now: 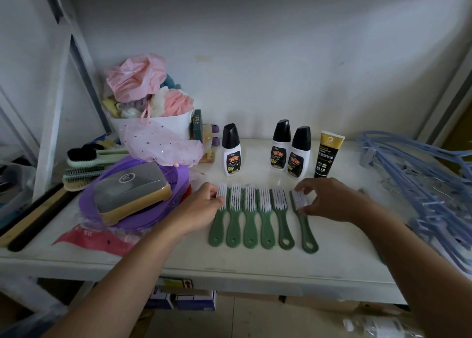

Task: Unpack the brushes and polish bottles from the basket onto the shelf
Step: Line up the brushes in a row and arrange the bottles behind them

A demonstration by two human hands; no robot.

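Left hand [201,206]: fingers curled, pinching leftmost brush [217,226] bristles.
Right hand [329,201]: pinches rightmost brush [306,231] head.
Tube [328,154]: reads "真皮绵羊油", toward shelf [344,256] back edge.
Polish bottles [280,146]: labels unreadable.

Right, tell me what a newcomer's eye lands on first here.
Six green brushes with white bristles lie in a row at the front middle of the shelf. The left hand pinches the head of the leftmost brush, the right hand that of the rightmost brush. Behind them stand three black-capped polish bottles and a black-and-gold tube, with blue hangers piled at the right.
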